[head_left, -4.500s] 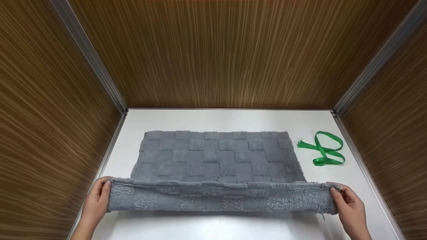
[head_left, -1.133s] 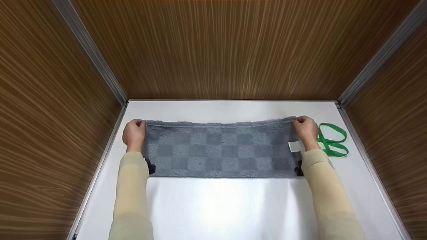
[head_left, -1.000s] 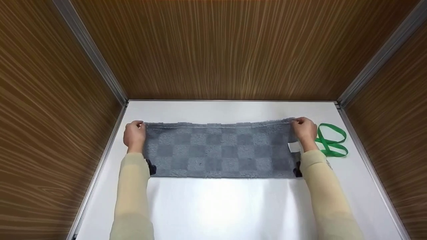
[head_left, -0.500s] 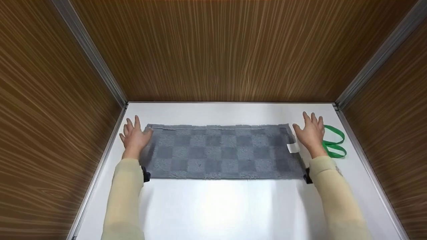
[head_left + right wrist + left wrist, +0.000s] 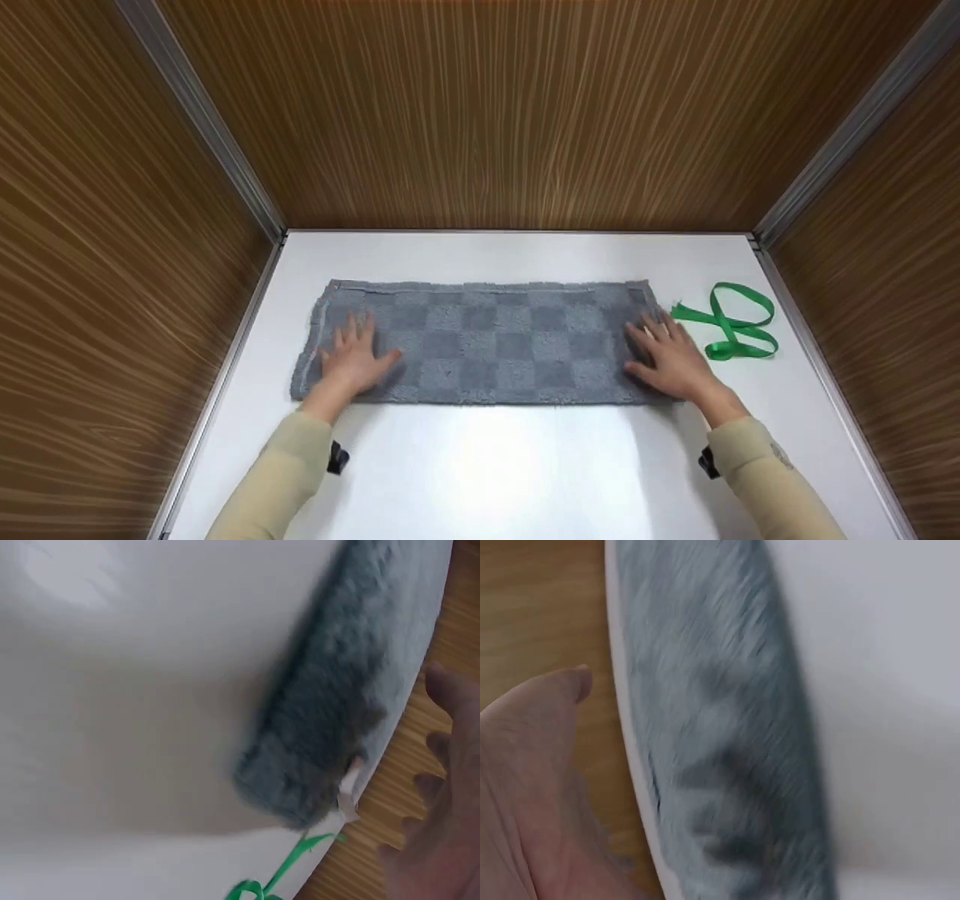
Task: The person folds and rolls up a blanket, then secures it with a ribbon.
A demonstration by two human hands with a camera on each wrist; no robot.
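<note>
A grey checkered towel (image 5: 487, 345) lies folded in half on the white table (image 5: 487, 465), its long side running left to right. My left hand (image 5: 352, 360) lies flat with spread fingers on the towel's left end. Flat on the towel's right end rests my right hand (image 5: 667, 356). The left wrist view shows the blurred towel (image 5: 720, 735) beside my palm (image 5: 532, 787). In the right wrist view the towel's end (image 5: 330, 735) shows a small white tag (image 5: 349, 795), with my fingers (image 5: 442, 787) at the right edge.
A green ribbon (image 5: 727, 326) lies looped on the table just right of the towel; it also shows as the green ribbon (image 5: 277, 877) in the right wrist view. Wood-grain walls (image 5: 510, 112) close in the back and both sides. White table surface lies in front of the towel.
Both hands folded the near edge over to the far edge, let go of the corners, and moved back toward me; they now lie flat on the towel's ends.
</note>
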